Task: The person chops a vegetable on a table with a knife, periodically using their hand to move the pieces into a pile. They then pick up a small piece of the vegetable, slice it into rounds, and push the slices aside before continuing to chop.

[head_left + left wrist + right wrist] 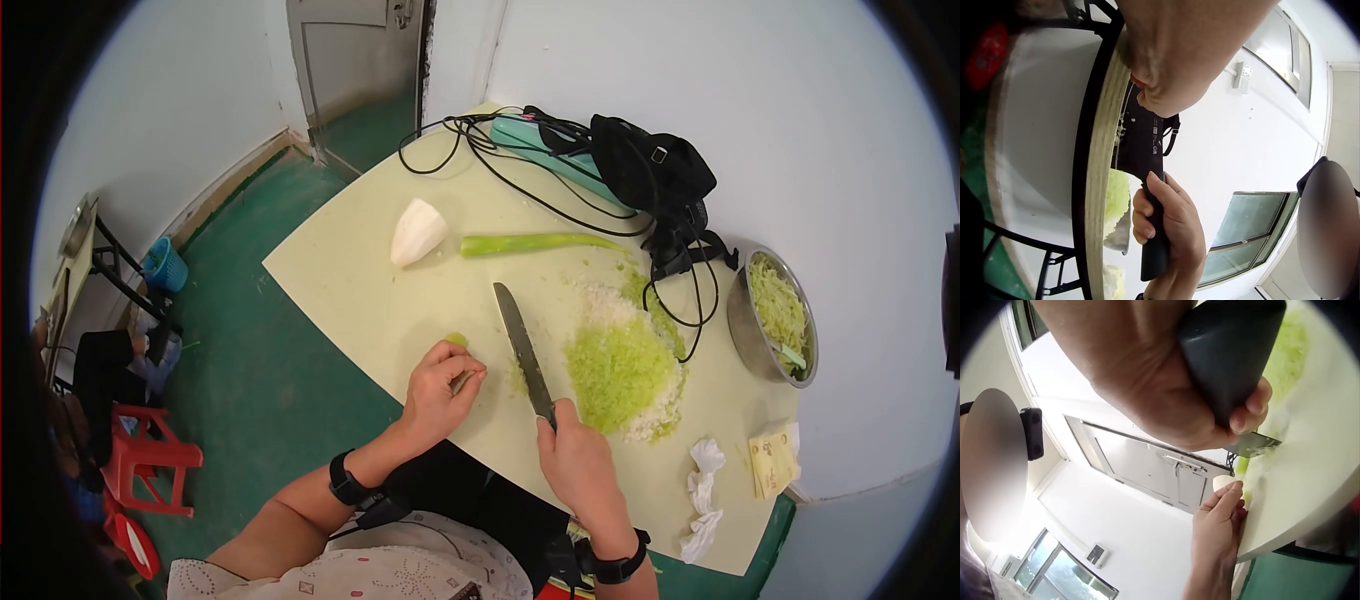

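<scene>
My right hand (578, 462) grips the black handle of a large knife (524, 345), its blade angled up and left over the table. To the left of the blade, my left hand (437, 395) has curled fingers around a small green piece (456, 339), mostly hidden by them. Right of the knife lies a heap of finely chopped green and white bits (620, 370). Farther back are a white vegetable chunk (418, 232) and a long green stalk (540, 243). In the left wrist view, the right hand (1175, 225) wraps the handle; crumbs cling to the blade (1141, 137).
A metal bowl (740, 322) of green shreds stands at the table's right edge. Black straps and cables (650, 165) lie over a teal case (545, 150) at the back. Crumpled tissue (703, 490) and a yellow packet (771, 465) are at front right. A red stool (150, 450) stands left.
</scene>
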### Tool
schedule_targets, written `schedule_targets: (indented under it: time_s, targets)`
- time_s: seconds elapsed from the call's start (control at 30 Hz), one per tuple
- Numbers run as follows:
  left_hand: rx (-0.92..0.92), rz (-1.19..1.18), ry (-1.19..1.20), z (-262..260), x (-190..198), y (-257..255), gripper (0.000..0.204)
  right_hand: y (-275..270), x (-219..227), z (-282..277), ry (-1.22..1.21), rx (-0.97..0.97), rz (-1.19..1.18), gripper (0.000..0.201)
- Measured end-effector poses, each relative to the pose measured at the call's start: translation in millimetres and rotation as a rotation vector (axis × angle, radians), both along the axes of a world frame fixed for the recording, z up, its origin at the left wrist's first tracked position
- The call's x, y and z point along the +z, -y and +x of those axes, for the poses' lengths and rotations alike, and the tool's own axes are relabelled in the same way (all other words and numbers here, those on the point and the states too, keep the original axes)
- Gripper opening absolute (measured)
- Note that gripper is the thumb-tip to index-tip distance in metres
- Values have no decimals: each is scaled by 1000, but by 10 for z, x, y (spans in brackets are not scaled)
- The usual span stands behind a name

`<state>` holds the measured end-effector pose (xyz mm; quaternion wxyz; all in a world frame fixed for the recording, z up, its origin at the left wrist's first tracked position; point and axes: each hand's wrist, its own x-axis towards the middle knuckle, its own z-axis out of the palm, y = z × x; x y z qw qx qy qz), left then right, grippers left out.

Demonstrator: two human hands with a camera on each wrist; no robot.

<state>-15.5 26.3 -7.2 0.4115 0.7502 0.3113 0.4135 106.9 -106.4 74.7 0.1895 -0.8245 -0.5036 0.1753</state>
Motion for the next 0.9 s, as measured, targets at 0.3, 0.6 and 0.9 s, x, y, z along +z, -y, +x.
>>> schedule_targets:
  time_s: [0.3,0.6,0.9]
  targets:
    - [24,-63,69,6,5,7,5,67,92,-245,62,116,-30,17]
    - [-2,-56,52,-19,42,-10,3,144,-143,674,-328,-180,-11,23]
    - [6,-21,53,4,-3,4,4,530,86,967,-690,-505,318,17]
